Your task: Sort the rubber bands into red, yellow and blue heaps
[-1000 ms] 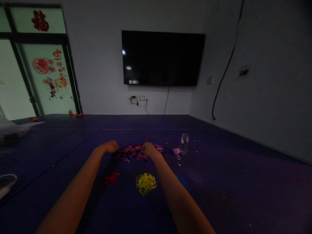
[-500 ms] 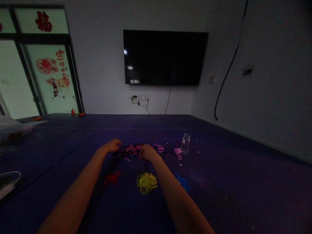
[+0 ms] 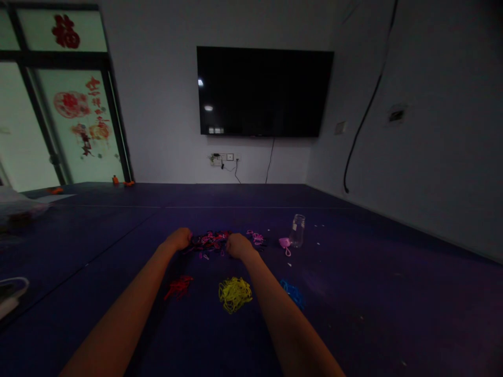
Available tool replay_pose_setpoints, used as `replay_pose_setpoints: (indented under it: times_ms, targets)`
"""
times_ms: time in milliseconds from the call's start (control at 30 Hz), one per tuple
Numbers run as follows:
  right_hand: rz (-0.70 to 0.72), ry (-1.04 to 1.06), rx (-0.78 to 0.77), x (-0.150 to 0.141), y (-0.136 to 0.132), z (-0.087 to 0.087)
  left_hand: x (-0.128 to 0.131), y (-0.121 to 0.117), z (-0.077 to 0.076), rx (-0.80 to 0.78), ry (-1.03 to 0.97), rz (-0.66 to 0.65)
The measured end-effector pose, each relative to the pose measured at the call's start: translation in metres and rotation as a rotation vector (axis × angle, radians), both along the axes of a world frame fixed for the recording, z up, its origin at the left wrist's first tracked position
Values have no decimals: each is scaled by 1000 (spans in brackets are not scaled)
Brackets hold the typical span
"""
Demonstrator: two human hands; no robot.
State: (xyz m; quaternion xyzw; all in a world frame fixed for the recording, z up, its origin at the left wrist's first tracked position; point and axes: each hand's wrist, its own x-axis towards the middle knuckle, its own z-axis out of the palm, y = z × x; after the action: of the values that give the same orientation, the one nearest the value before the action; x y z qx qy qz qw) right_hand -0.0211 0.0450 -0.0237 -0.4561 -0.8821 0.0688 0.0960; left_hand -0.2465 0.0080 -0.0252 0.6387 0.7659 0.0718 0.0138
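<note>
- A left hand [image 3: 181, 239] works the left edge of the mixed pile [image 3: 210, 241], a right hand [image 3: 239, 246] its right side.
- Both hands curl inward; whether either pinches a band, the view cannot tell.
- On the mixed pile's near side, a red pile [image 3: 179, 287], yellow pile [image 3: 234, 295] and blue pile [image 3: 292, 293] lie apart, apparently sorted.
- The mixed pile, pink, red and dark, looks left to sort.
</note>
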Motion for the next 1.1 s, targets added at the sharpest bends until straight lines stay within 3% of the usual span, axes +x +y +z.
replay_pose_setpoints:
  times_ms: [500, 800, 1100]
  targets:
    - [-75, 218, -42, 11, 20, 14, -4, -2, 1, -33, -28, 16]
    - [-37, 267, -48, 10, 21, 15, -3, -2, 2, -8, -5, 33]
    - [4, 272, -27, 12, 17, 17, 2, 1, 9, 24, -80, -58]
